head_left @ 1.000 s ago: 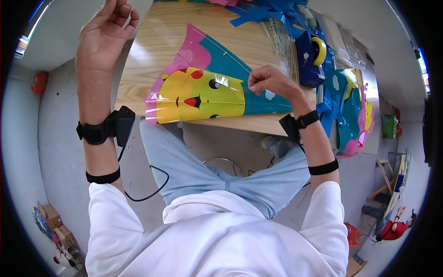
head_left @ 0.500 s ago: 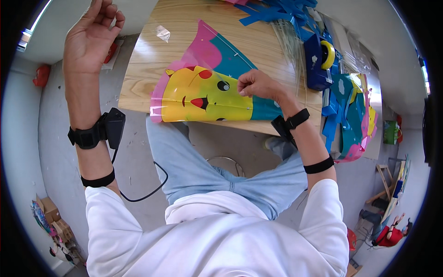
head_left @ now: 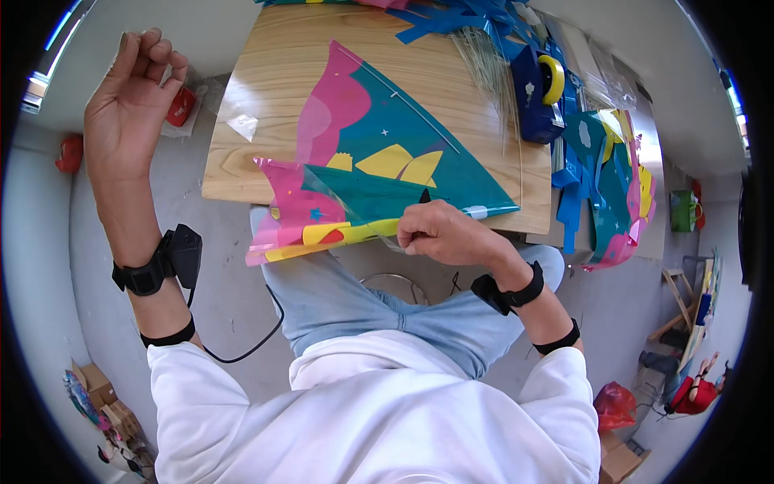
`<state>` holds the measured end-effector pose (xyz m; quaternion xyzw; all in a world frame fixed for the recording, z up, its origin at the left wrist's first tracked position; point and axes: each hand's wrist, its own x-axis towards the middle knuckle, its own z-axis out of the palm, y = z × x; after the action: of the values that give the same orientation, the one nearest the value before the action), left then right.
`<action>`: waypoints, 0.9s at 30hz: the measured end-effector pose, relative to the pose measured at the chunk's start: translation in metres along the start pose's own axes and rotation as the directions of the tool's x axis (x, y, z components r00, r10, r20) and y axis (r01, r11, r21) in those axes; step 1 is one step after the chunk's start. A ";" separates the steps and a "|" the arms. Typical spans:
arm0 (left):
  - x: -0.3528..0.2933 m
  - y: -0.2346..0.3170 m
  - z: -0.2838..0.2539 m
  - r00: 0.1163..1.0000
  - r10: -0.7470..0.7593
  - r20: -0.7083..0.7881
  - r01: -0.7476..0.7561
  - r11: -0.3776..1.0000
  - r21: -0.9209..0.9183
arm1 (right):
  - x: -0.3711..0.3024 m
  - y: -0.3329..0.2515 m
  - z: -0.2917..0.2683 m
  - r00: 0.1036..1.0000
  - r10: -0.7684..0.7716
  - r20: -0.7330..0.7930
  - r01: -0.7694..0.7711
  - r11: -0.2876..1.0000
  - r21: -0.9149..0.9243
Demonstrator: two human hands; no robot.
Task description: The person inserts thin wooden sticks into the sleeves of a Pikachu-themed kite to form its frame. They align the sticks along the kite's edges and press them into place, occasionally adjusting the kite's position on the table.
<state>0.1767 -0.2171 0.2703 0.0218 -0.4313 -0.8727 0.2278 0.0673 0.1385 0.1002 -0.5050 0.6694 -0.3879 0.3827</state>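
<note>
A plastic-film kite (head_left: pixel 411 121) in teal, pink and yellow lies on the wooden table, with a thin rod along its far slanting edge. Its near part is folded and hangs at the table's front edge. There my right hand (head_left: pixel 443 232) is closed, thumb and fingers pinched on the kite's film; a see-through bit of it shows beside the fingertips. My left hand (head_left: pixel 137 101) is raised beyond the table's left side, palm up, fingers loosely bent and apart. It holds nothing and is away from the kite.
A blue tape dispenser with a yellow tape roll (head_left: pixel 551 79) stands at the right. Behind it lie thin sticks (head_left: pixel 488 68) and blue strips (head_left: pixel 476 22). More printed film (head_left: pixel 617 185) hangs over the right side. A clear plastic scrap (head_left: pixel 243 126) lies at the table's left edge.
My right hand has moved toward me, and the kite's yellow face panel has gone down into the fold at the front edge. My left hand has shifted left and nearer.
</note>
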 end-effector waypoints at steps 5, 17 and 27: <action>-0.003 -0.004 0.005 1.000 -0.024 0.018 0.023 0.999 0.036 | -0.010 -0.006 -0.012 0.996 0.013 -0.093 -0.007 0.998 0.067; 0.105 -0.092 -0.088 0.923 -0.072 -0.378 0.115 0.989 0.091 | -0.036 0.050 -0.021 0.640 0.501 -0.582 -0.069 0.792 0.606; 0.142 -0.177 -0.103 0.878 -0.221 -0.425 0.280 0.956 0.082 | -0.043 0.060 -0.025 0.525 0.548 -0.651 -0.069 0.790 0.610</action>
<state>0.0068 -0.2593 0.0933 0.2766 -0.4278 -0.8379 0.1961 0.0308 0.1949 0.0610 -0.0193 0.7197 -0.6573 0.2229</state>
